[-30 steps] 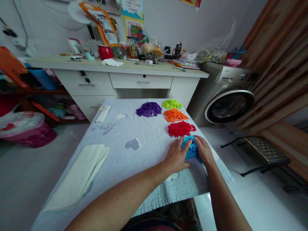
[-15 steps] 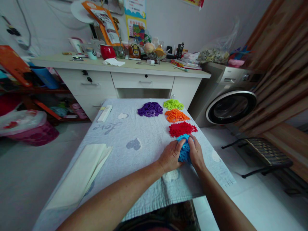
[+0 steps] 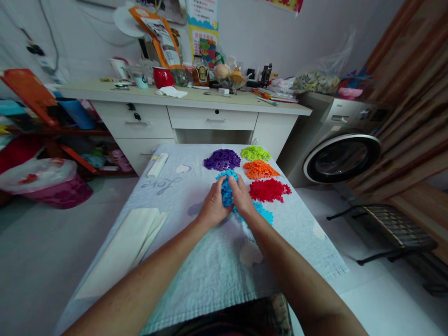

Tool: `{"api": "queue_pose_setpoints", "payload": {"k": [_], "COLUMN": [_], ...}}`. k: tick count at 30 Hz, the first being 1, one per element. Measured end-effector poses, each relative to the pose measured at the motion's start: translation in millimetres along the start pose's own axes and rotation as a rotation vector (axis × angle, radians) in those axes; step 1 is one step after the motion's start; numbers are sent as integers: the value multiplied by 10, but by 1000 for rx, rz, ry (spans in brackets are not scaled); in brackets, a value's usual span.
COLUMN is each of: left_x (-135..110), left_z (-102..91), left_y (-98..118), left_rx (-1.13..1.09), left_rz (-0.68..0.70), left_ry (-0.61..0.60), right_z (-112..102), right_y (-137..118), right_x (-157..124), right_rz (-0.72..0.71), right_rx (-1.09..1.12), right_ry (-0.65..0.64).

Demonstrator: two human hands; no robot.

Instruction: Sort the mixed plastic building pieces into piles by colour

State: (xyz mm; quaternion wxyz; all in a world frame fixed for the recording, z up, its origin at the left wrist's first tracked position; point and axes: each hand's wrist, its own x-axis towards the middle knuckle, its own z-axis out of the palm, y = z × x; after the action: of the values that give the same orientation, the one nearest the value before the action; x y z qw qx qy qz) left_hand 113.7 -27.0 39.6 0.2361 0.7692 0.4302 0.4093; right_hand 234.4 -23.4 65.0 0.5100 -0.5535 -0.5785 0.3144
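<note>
Desk (image 3: 294,128): along the back wall; the table's far edge covers part of its lower front from us.
Table (image 3: 196,284): dressed in a pale cloth with hearts; the forearms hide some of its near side.
Washing machine (image 3: 301,135): right of the desk, its round door too dark for us to see inside.
Pink bin (image 3: 66,191): lined with a whitish bag, holding something red we cannot identify.
Clear bag (image 3: 315,84): on the washing machine, filled with greyish-green pieces, blurred to us.
Left hand (image 3: 215,205): fingers curled, clamped on the blue bunch (image 3: 227,189) from its left; we lose most fingers behind it.
Right hand (image 3: 241,195): pressing that bunch from the right, thumb upward, the other fingers mostly out of our sight.
Red pile (image 3: 269,190): on the cloth at the right, with the orange pile (image 3: 261,170) and lime pile (image 3: 255,152) in a row beyond it.
Purple pile (image 3: 222,159): left of the orange and lime ones, just beyond the hands.
Glass bowl (image 3: 238,86): on the desk, holding roundish peach and yellow things.
Jar (image 3: 200,72): beside that bowl, its contents amber.
Loose blue pieces (image 3: 264,213): on the cloth nearer than the red, partly behind the right wrist; we cannot count them.
</note>
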Motion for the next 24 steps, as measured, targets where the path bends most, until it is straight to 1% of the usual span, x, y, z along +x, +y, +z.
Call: {"api": "queue_pose_setpoints", "payload": {"k": [2, 3, 5, 7, 10, 12, 13, 15, 17, 19, 21, 22, 24], "left_x": [119, 175, 266, 316, 306, 252, 216, 143, 97, 107, 186, 249, 398], "left_z": [-138, -200, -311, -406, -503, -528, -527, -494, -418, -294, -119, -14, 218], "left_y": [-90, -131, -207, -278, -370, -394, -386, -323, -206, -62, 77, 138, 232], "left_rx": [10, 12, 18, 52, 110, 158, 204, 357, 512, 551, 505, 471, 406], "left_rz": [-96, -144, -203, -248, -299, -277, -260, -237, -219, -125, -7, 35, 80], "left_ry": [32, 39, 34, 27, 7, 0, 0, 2, 31, 19, -65, -118, -233], "right_z": [55, 40, -76, -287, -692, -971, -1106, -1363, -1590, -1765, -1871, -1895, -1890], "right_y": [-47, -73, -123, -147, -93, 10, 78, 234, 409, 588, 753, 824, 932], "right_x": [189, 264, 350, 332, 152, 3, -57, -121, -98, -5, 122, 183, 282], "right_rz": [13, 20, 23, 6, -6, -27, -56, -74, 2, 108, 212, 259, 331], "right_rx": [20, 16, -24, -86, -218, -387, -473, -590, -658, -690, -677, -664, -636], "right_ry": [-63, -73, -76, -91, -122, -156, -153, -62, 61, 204, 287, 297, 271]}}
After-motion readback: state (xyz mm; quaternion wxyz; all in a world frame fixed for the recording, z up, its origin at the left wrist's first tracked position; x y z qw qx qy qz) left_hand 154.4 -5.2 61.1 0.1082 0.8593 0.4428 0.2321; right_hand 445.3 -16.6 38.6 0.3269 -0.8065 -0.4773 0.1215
